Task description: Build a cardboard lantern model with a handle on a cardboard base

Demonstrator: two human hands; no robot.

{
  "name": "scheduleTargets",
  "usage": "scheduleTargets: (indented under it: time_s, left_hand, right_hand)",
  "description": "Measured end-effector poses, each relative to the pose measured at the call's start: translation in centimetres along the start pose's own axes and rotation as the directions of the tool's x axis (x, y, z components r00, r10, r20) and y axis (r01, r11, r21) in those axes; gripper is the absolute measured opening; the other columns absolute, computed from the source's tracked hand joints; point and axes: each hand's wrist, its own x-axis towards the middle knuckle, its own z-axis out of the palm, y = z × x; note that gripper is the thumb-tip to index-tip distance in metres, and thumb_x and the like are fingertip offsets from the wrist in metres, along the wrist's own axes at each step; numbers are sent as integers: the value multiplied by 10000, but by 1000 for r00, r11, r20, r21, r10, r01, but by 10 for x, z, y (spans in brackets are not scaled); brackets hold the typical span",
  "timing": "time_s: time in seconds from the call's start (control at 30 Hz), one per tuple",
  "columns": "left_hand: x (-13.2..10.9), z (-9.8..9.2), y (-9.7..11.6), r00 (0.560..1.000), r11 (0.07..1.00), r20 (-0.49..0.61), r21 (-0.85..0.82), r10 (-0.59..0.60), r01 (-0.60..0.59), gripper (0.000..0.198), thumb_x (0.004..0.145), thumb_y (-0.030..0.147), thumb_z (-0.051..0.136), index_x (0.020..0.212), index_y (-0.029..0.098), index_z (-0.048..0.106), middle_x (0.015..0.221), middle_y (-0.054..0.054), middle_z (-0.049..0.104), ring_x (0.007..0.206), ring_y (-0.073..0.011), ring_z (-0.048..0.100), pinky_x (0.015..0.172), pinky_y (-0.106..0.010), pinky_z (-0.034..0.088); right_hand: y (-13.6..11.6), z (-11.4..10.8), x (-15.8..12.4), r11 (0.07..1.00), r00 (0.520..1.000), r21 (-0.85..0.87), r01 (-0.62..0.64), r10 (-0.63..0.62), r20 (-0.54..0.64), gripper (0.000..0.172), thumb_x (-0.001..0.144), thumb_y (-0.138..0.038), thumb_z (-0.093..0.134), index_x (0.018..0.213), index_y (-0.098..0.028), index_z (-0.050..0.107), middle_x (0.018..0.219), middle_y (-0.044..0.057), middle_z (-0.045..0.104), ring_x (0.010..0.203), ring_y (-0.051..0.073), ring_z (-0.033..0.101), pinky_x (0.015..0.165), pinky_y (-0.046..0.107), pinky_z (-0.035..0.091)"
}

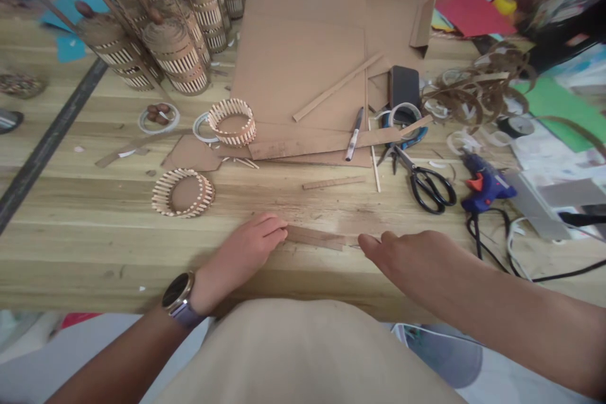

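A thin brown cardboard strip (315,237) lies flat on the wooden table (95,246) near its front edge. My left hand (243,252), with a watch on the wrist, has its fingers curled together and pressed on the strip's left end. My right hand (407,252) reaches in from the right, its fingertips closed at the strip's right end. Both hands rest low on the tabletop.
Black-handled scissors (426,183) and a blue glue gun (485,184) lie to the right with cables. Two stick rings (184,192) (231,121), a pen (354,134), large cardboard sheets (303,57), stick-and-cardboard lanterns (175,53) and coloured paper (473,12) fill the back.
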Motion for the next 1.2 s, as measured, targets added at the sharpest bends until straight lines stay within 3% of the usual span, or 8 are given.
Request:
scheduleTargets:
  time_s: [0.4, 0.6, 0.73, 0.83, 0.93, 1.03, 1.1, 1.2]
  left_hand:
    - [0, 0, 0, 1000, 1000, 23, -24, -5, 6, 233, 1001, 121, 456, 967, 117, 686, 1041, -91, 712, 1004, -199, 607, 888, -362, 555]
    - [0, -2, 0, 998, 1000, 58, -5, -17, 17, 249, 995, 103, 445, 990, 137, 691, 1053, -85, 713, 1005, -202, 610, 878, -377, 557]
    - [3, -4, 0, 998, 1000, 66, 22, -14, 13, 238, 985, 94, 453, 918, 154, 673, 1022, -68, 709, 978, -193, 614, 881, -346, 547]
    - [8, -8, 9, 981, 985, 121, 104, -151, 138, 140, 961, 176, 529, 890, 162, 648, 938, -74, 696, 878, -215, 628, 806, -358, 540]
    - [15, -16, 24, 894, 930, 259, 65, -365, 361, 112, 926, 286, 602, 931, 176, 622, 799, -34, 686, 700, -200, 640, 615, -303, 495]
    - [22, -27, 31, 850, 887, 336, -78, -406, 455, 118, 969, 286, 538, 914, 208, 607, 696, 29, 669, 597, -154, 624, 547, -252, 448]
    - [25, -29, 26, 896, 921, 253, -41, -365, 387, 149, 981, 186, 476, 949, 201, 621, 794, 0, 692, 688, -159, 647, 626, -263, 488]
    - [31, -25, 10, 965, 987, 214, 92, -152, 135, 393, 896, -27, 433, 1156, 198, 624, 1148, -81, 666, 1011, -208, 636, 846, -339, 531]
  right_hand:
    - [12, 27, -12, 999, 999, -35, -31, 32, 14, 450, 735, 85, 494, 1075, -197, 580, 776, 63, 701, 675, 236, 741, 419, 281, 128]
    - [27, 77, -21, 1000, 970, 17, -8, 11, -243, 398, 714, 99, 509, 957, -210, 571, 657, 25, 646, 535, 215, 680, 457, 287, 103]
    - [44, 107, -34, 998, 956, 11, -60, 61, -287, 330, 730, 49, 543, 909, -226, 585, 646, 8, 648, 490, 221, 657, 465, 306, 69]
    - [51, 108, -37, 985, 947, 165, -56, 105, -304, 52, 887, -179, 542, 864, -225, 551, 682, 8, 685, 487, 210, 650, 444, 284, 81]
    - [47, 96, -30, 962, 942, 261, -73, 152, -298, 153, 967, -303, 450, 869, -216, 528, 739, 24, 715, 512, 203, 656, 442, 271, 106]
    - [38, 84, -19, 954, 938, 296, -39, 137, -318, 165, 979, -288, 410, 885, -207, 519, 752, 36, 715, 525, 189, 647, 448, 273, 129]
    - [33, 80, -13, 950, 931, 312, -13, 126, -343, 164, 981, -282, 396, 891, -206, 511, 748, 37, 710, 531, 177, 641, 451, 273, 147]
    - [28, 78, -7, 939, 915, 345, 8, 132, -382, 184, 988, -285, 363, 879, -212, 491, 702, 26, 690, 539, 176, 641, 459, 273, 179]
